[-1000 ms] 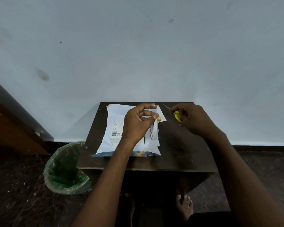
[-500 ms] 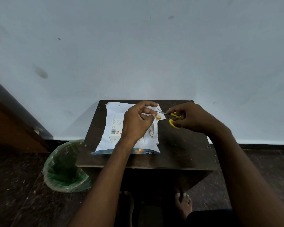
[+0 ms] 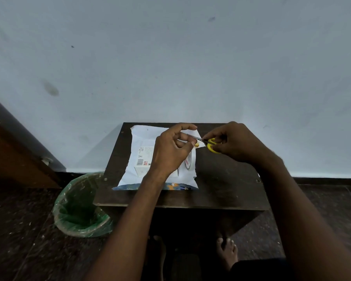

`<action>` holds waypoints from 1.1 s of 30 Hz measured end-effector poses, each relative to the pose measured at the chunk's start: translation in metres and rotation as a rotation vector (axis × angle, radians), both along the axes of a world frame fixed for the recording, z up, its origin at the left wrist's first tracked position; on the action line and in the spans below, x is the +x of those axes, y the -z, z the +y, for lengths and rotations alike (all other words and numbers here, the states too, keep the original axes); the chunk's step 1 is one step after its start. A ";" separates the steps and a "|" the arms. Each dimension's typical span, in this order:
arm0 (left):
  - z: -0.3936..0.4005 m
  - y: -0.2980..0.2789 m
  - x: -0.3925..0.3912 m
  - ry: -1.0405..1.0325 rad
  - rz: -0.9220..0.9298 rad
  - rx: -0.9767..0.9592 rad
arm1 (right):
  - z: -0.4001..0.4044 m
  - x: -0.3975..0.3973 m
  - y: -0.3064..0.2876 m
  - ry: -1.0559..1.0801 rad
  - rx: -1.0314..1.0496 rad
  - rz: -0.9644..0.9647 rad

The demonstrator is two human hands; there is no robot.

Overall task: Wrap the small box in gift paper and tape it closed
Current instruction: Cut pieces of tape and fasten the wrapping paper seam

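White gift paper [image 3: 146, 134] lies printed side down on a dark wooden table [image 3: 227, 179], the small box [image 3: 143, 165] resting on it near the left hand [image 3: 170, 153]. That hand, raised above the sheet, has its fingers curled with thumb and fingertips close together; what they pinch cannot be made out. A tape roll [image 3: 189, 162] stands on edge just beside it. The right hand [image 3: 231, 142] grips yellow-handled scissors [image 3: 210, 144], blades pointing toward the left fingers. A green-lined bin [image 3: 79, 207] sits on the floor left of the table.

the box [image 3: 143, 163] sat on the paper [image 3: 144, 134] on the table [image 3: 227, 179], tape roll [image 3: 189, 160] right of it, bin [image 3: 79, 207] on the floor left.
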State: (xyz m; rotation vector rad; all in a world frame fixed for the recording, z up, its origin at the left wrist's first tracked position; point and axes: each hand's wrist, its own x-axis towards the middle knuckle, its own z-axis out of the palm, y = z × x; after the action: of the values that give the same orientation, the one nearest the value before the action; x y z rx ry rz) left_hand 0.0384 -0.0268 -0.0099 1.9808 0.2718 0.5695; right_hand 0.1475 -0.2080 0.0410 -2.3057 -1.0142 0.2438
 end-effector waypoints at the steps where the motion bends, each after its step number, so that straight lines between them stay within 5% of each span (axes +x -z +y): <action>1: 0.000 0.000 0.000 0.001 0.001 -0.011 | 0.001 0.000 0.000 0.003 -0.004 -0.005; 8: 0.006 0.002 0.002 -0.071 0.003 -0.080 | -0.009 0.009 0.008 0.144 -0.095 -0.020; 19: 0.005 0.000 0.001 0.007 -0.030 -0.171 | 0.026 -0.022 0.037 0.285 -0.472 -0.322; 25: 0.004 0.002 0.001 0.006 -0.042 -0.140 | 0.021 -0.016 0.036 0.280 -0.465 -0.272; 27: 0.003 0.002 0.001 0.015 -0.047 -0.131 | 0.022 -0.016 0.038 0.332 -0.298 -0.292; 29: 0.002 0.002 0.001 0.022 -0.058 -0.120 | 0.024 -0.018 0.034 0.391 -0.001 -0.171; 33: 0.001 0.000 0.000 0.011 -0.082 -0.087 | 0.033 -0.027 0.016 0.320 0.475 0.584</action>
State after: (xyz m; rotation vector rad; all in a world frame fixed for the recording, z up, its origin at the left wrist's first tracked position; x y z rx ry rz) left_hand 0.0385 -0.0260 -0.0100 1.8694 0.2306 0.6199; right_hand 0.1204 -0.1748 0.0250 -1.7646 -0.3511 0.4540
